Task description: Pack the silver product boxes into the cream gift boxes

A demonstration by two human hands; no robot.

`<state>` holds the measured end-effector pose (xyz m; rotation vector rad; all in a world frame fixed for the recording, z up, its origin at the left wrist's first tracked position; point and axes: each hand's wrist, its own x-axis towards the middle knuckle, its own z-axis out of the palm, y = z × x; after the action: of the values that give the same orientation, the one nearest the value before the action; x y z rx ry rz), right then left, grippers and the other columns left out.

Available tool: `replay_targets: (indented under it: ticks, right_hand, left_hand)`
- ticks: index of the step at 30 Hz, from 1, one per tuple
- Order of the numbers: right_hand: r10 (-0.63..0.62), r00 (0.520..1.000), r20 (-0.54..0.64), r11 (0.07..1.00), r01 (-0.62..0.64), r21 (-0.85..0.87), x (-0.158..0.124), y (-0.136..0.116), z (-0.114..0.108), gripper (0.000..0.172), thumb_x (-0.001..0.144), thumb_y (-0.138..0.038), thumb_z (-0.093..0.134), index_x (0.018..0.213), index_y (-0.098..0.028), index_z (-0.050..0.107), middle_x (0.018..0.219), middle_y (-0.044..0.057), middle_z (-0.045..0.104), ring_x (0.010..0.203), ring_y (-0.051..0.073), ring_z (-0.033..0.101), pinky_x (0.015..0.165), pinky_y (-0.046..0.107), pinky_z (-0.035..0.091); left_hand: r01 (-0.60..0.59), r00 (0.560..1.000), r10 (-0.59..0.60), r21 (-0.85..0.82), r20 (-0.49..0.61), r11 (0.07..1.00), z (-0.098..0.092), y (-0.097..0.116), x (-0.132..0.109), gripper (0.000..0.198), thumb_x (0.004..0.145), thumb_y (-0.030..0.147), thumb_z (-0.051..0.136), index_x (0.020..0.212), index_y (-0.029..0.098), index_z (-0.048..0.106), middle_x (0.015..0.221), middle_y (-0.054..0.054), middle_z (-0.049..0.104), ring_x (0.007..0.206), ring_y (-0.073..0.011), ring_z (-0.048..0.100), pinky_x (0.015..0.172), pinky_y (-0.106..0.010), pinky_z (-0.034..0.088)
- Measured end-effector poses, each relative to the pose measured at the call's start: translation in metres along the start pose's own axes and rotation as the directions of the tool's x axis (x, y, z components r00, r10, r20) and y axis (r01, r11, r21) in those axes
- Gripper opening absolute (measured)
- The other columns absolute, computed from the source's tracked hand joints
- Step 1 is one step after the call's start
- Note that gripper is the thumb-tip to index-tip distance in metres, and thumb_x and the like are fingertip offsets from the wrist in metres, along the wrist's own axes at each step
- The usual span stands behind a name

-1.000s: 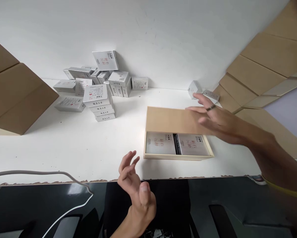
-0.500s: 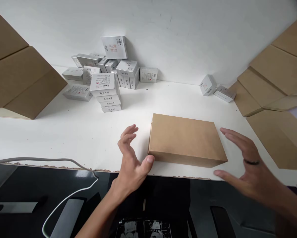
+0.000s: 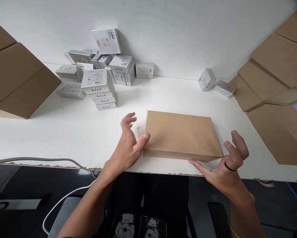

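A closed brown cardboard box [image 3: 180,134] lies flat near the front edge of the white table. At its left end is my left hand [image 3: 127,145], fingers apart and slightly curled, the thumb over the box's near left corner. My right hand [image 3: 227,165], wearing a dark ring, is by the near right corner. Its thumb stretches along the bottom of the front side, while the fingers bend upward beyond the right end. Neither hand is closed around the box; whether the right thumb touches it, I cannot tell.
Several small silver boxes [image 3: 98,79] are stacked and scattered at the back left. Two more silver boxes [image 3: 206,79] rest by the wall on the right. Folded brown cardboard [image 3: 269,76] stands at right, a large carton [image 3: 21,79] at left. A cable [image 3: 46,159] runs along the front edge.
My right hand has moved left and in to the box's near right corner, its fingers turning upward. My left hand has shifted slightly up, its thumb now over the box. The view has shifted a little.
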<state>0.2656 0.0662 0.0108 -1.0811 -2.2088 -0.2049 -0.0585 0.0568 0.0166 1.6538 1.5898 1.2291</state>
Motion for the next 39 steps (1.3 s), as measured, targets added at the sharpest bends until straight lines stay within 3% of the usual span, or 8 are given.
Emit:
replay_targets:
  ticks: [4, 11, 15, 22, 26, 30, 36, 39]
  right_hand:
    - [-0.034, 0.997, -0.07, 0.999, 0.034, 0.008, -0.012, 0.006, 0.001, 0.126, 0.077, -0.064, 0.083, 0.167, -0.03, 0.002, 0.157, 0.018, 0.019, 0.153, 0.044, 0.024, 0.121, 0.07, 0.037]
    - [0.039, 0.998, -0.041, 0.998, -0.041, -0.041, -0.023, 0.012, 0.012, 0.121, 0.079, -0.044, 0.088, 0.163, -0.031, 0.002, 0.162, 0.018, 0.013, 0.153, 0.041, 0.022, 0.116, 0.07, 0.043]
    - [0.042, 0.997, -0.062, 0.999, -0.041, 0.031, -0.026, 0.015, 0.017, 0.119, 0.079, -0.055, 0.086, 0.163, -0.03, 0.006, 0.163, 0.018, 0.014, 0.153, 0.041, 0.022, 0.12, 0.071, 0.035]
    - [0.074, 0.997, -0.036, 0.997, -0.075, -0.014, -0.02, 0.009, 0.016, 0.117, 0.082, -0.039, 0.086, 0.163, -0.033, 0.001, 0.164, 0.018, 0.011, 0.153, 0.039, 0.02, 0.118, 0.069, 0.037]
    - [0.103, 0.994, -0.03, 0.995, -0.103, 0.0, -0.019, 0.006, 0.016, 0.115, 0.083, -0.038, 0.085, 0.162, -0.033, 0.002, 0.164, 0.018, 0.011, 0.153, 0.038, 0.019, 0.12, 0.07, 0.035]
    - [0.121, 0.992, -0.049, 0.993, -0.12, 0.015, -0.017, 0.004, 0.019, 0.109, 0.085, -0.036, 0.084, 0.161, -0.03, 0.006, 0.164, 0.02, 0.013, 0.155, 0.037, 0.017, 0.122, 0.069, 0.033]
    - [0.202, 0.975, -0.093, 0.964, -0.181, 0.193, -0.024, -0.005, 0.025, 0.104, 0.085, -0.044, 0.084, 0.158, -0.029, 0.012, 0.163, 0.02, 0.014, 0.157, 0.036, 0.019, 0.121, 0.07, 0.032]
    - [0.395, 0.917, -0.056, 0.859, -0.347, 0.377, -0.031, -0.018, 0.024, 0.089, 0.091, -0.041, 0.077, 0.155, -0.027, 0.017, 0.161, 0.018, 0.019, 0.154, 0.031, 0.032, 0.123, 0.062, 0.033]
  left_hand:
    - [0.063, 0.989, -0.06, -0.024, 0.135, 0.998, -0.006, -0.001, 0.009, 0.073, 0.087, 0.064, 0.07, 0.14, 0.025, 0.037, 0.156, -0.022, 0.038, 0.15, -0.0495, 0.03, 0.113, -0.079, 0.035]
    - [0.115, 0.984, -0.087, -0.182, 0.154, 0.977, -0.011, -0.002, 0.014, 0.075, 0.078, 0.053, 0.085, 0.136, 0.026, 0.047, 0.159, -0.021, 0.04, 0.153, -0.0501, 0.028, 0.116, -0.083, 0.029]
    - [0.067, 0.982, -0.042, -0.127, 0.186, 0.99, -0.012, 0.0, 0.018, 0.069, 0.083, 0.056, 0.08, 0.136, 0.025, 0.047, 0.161, -0.021, 0.041, 0.155, -0.0483, 0.03, 0.116, -0.08, 0.034]
    - [0.009, 0.981, 0.0, -0.042, 0.195, 0.999, -0.011, -0.001, 0.022, 0.068, 0.087, 0.06, 0.074, 0.138, 0.027, 0.045, 0.16, -0.021, 0.042, 0.154, -0.0478, 0.032, 0.115, -0.08, 0.035]
    - [-0.049, 0.973, 0.056, -0.039, 0.225, 0.998, -0.012, -0.003, 0.024, 0.095, 0.069, 0.059, 0.09, 0.143, 0.027, 0.042, 0.16, -0.022, 0.039, 0.153, -0.0509, 0.031, 0.115, -0.08, 0.036]
    - [-0.113, 0.942, 0.103, 0.013, 0.32, 0.993, -0.018, 0.001, 0.024, 0.127, 0.049, 0.054, 0.101, 0.152, 0.029, 0.032, 0.161, -0.023, 0.03, 0.153, -0.0557, 0.024, 0.114, -0.082, 0.035]
    - [-0.068, 0.866, -0.018, 0.153, 0.5, 0.986, -0.023, 0.01, 0.031, 0.135, 0.057, 0.061, 0.096, 0.155, 0.03, 0.009, 0.171, -0.02, 0.0, 0.159, -0.0534, 0.002, 0.121, -0.079, 0.028]
    - [-0.064, 0.83, -0.04, 0.166, 0.556, 0.984, -0.023, 0.011, 0.037, 0.127, 0.061, 0.05, 0.094, 0.152, 0.032, 0.008, 0.169, -0.02, 0.004, 0.157, -0.0523, 0.013, 0.117, -0.074, 0.039]
